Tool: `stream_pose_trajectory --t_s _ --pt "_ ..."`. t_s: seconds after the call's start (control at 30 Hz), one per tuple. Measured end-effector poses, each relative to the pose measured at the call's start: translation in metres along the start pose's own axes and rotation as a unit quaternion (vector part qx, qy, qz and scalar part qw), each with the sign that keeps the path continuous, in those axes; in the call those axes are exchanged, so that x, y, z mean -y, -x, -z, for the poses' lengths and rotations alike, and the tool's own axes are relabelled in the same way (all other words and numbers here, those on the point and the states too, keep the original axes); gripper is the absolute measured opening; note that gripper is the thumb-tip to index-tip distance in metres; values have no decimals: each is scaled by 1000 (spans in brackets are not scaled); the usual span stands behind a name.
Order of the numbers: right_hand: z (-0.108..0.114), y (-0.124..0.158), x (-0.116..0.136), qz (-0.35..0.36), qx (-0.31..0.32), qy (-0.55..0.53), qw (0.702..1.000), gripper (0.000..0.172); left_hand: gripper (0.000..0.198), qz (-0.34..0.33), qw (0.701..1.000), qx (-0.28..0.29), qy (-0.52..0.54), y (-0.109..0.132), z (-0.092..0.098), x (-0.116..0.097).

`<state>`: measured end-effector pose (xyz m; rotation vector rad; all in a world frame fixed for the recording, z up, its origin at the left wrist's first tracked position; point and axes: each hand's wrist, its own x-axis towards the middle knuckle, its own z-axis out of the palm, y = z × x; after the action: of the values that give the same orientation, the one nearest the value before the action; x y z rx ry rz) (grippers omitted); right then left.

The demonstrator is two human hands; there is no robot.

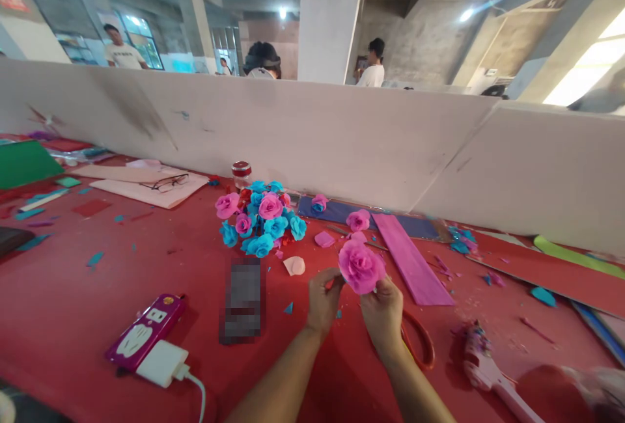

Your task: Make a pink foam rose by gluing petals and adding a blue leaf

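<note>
A large pink paper flower point(361, 265) is held up over the red table, between my two hands. My right hand point(383, 306) grips it from below, fingers closed near its underside. On its left side my left hand point(324, 302) is closed in a pinch at the petals' edge; what its fingertips hold is partly hidden. Under my right hand lie scissors with an orange-red handle point(424, 341). Just behind the flower lie a smaller pink paper flower point(358, 219) and a loose pink petal point(324, 239).
A bunch of blue and pink paper flowers point(261, 244) stands left of my hands, before a red-lidded jar point(241, 170). Around lie a phone point(243, 299), a power strip point(146, 328), a pink crepe strip point(415, 260), and a glue gun point(488, 364). A white partition point(312, 130) runs behind.
</note>
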<state>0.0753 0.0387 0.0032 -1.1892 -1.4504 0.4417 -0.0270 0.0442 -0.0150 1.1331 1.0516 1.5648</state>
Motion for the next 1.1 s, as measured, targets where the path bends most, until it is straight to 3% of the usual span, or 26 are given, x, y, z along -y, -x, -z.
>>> stream_pose_trajectory --t_s 0.27,0.37,0.53,0.7,0.87,0.97,1.1 --pt "-34 -54 21 -25 -55 -35 998 8 24 91 988 -124 19 -13 -1 26" --pt "-51 -79 35 -56 -53 -79 994 14 32 116 986 -123 3 -14 -2 31" --pt "-79 -108 51 -55 -17 -137 989 24 29 107 984 -127 -57 -13 -1 21" --pt "-107 -124 43 -31 -48 -104 993 26 28 140 975 -172 -19 -16 3 16" --pt "-135 -139 30 -21 -16 -98 995 25 25 140 959 -246 18 -23 7 11" --pt "-150 -147 25 -6 -8 -95 995 23 27 172 954 -239 63 -23 6 8" --pt "-169 -153 15 -1 -1 -101 995 21 25 211 952 -185 119 -23 5 5"
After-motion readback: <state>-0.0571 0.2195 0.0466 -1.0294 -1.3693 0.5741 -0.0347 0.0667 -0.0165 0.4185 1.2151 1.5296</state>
